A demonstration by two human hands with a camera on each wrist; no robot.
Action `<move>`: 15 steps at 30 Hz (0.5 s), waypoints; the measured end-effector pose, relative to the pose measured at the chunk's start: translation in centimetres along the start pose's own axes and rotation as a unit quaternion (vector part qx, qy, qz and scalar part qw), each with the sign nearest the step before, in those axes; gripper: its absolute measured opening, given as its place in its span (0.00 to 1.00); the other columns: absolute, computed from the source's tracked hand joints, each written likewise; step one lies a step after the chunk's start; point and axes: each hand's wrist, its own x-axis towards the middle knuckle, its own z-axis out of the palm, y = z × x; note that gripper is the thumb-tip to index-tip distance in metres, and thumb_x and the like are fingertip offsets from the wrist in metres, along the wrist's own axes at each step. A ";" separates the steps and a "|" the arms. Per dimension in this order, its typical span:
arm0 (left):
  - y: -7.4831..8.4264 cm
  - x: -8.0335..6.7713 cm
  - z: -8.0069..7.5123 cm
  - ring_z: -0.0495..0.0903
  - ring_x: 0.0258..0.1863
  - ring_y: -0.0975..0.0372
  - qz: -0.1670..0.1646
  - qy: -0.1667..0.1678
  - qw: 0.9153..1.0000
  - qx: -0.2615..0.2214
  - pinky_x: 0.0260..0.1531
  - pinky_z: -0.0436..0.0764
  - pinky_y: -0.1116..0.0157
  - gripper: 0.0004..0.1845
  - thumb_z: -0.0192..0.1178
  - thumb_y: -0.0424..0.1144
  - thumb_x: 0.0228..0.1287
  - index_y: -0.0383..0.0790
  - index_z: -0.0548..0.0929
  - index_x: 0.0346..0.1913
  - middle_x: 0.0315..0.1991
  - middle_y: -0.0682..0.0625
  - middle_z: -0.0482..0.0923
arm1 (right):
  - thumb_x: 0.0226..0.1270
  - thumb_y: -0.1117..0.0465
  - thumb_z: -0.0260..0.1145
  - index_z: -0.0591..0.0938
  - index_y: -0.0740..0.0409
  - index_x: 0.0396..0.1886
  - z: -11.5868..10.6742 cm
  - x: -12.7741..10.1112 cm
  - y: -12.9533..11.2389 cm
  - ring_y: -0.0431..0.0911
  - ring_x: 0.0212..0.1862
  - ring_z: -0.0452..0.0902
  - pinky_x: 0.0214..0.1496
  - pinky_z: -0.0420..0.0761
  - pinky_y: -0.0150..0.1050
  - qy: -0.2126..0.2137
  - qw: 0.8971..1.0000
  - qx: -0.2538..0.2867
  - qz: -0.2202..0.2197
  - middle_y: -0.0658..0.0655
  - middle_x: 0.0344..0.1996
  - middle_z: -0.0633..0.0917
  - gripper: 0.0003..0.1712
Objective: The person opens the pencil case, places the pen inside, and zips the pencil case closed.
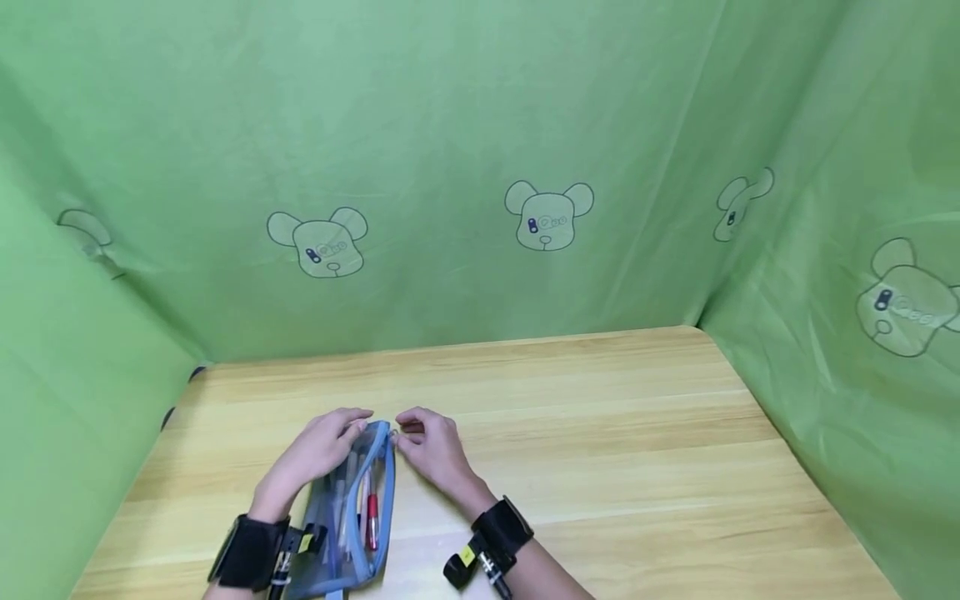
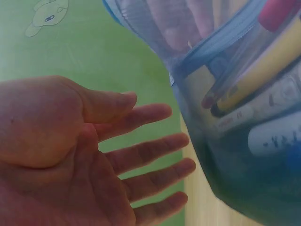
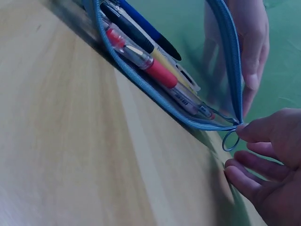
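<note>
A see-through pencil case [image 1: 318, 546] with blue zip edging lies on the table, its mouth unzipped. Inside are several pens, among them a clear pen with a red grip [image 3: 162, 73], a dark blue pen [image 3: 150, 28] and a yellow one [image 2: 263, 70]. My left hand [image 1: 326, 446] is at the far end of the case, fingers extended close to its side. The right hand [image 1: 435, 450] is at the zip's far corner, fingers loosely bent. Its thumb tip touches the corner, right by the hanging pull ring [image 3: 230, 141].
The wooden table [image 1: 600, 467] stretches away to the right of the case. Green curtains [image 1: 450, 108] printed with bear heads enclose it at the back and sides. Both wrists wear black straps with small cameras [image 1: 461, 567].
</note>
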 end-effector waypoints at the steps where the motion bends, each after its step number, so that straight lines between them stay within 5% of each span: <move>1: -0.1 0.3 0.0 0.75 0.62 0.36 0.000 -0.006 1.000 -0.002 0.63 0.73 0.38 0.19 0.50 0.33 0.79 0.24 0.79 0.63 0.60 0.30 0.79 | 0.63 0.68 0.74 0.86 0.65 0.50 0.1 0.1 0.0 0.50 0.48 0.88 0.48 0.85 0.28 0.001 1.000 0.003 0.000 0.61 0.46 0.89 0.15; 15: -0.7 2.5 0.6 0.85 0.47 0.47 0.025 -0.035 0.999 -0.023 0.50 0.83 0.48 0.11 0.56 0.30 0.75 0.29 0.87 0.49 0.44 0.41 0.87 | 0.61 0.73 0.74 0.88 0.63 0.37 0.7 -0.3 0.4 0.43 0.40 0.89 0.42 0.85 0.25 0.025 0.999 0.004 -0.030 0.58 0.36 0.90 0.06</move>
